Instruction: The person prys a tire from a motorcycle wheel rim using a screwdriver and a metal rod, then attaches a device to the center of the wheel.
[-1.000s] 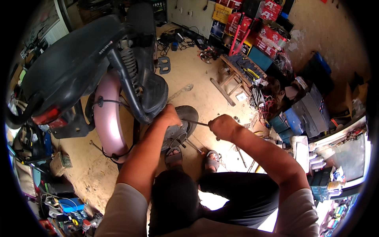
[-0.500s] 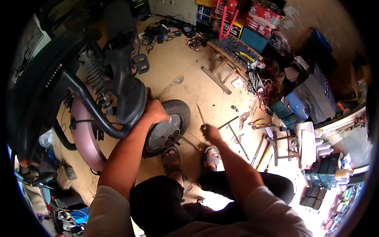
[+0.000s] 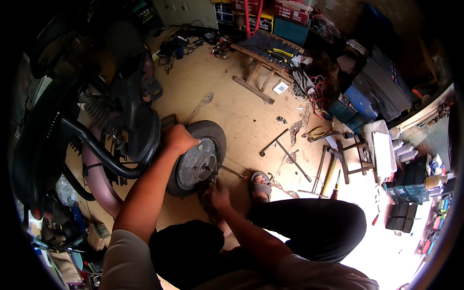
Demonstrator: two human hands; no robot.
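Observation:
My left hand (image 3: 181, 140) grips the upper left side of a wheel, whose black tyre (image 3: 216, 140) surrounds a grey hub (image 3: 193, 166). The wheel stands beside the raised black scooter body (image 3: 135, 135) with its pink mudguard (image 3: 99, 174). My right hand (image 3: 217, 197) is closed round a thin metal tool (image 3: 215, 179) held upright below the hub's axle; the tool's tip is hard to make out. A rod with an orange handle (image 3: 234, 172) lies across the space between the wheel and my right sandal (image 3: 261, 187).
A low wooden stand (image 3: 255, 72) holds tools at the back, near stacked boxes (image 3: 292, 14). On the right floor lie a T-bar (image 3: 295, 162), pliers (image 3: 314, 133), a hammer (image 3: 328, 171) and a screwdriver (image 3: 336, 186). Cables (image 3: 181, 46) lie at the back; clutter (image 3: 372, 87) lines the right wall.
My right hand, with the long tool, has moved down and left to just below the hub. My left hand has stayed on the wheel, and the view has shifted.

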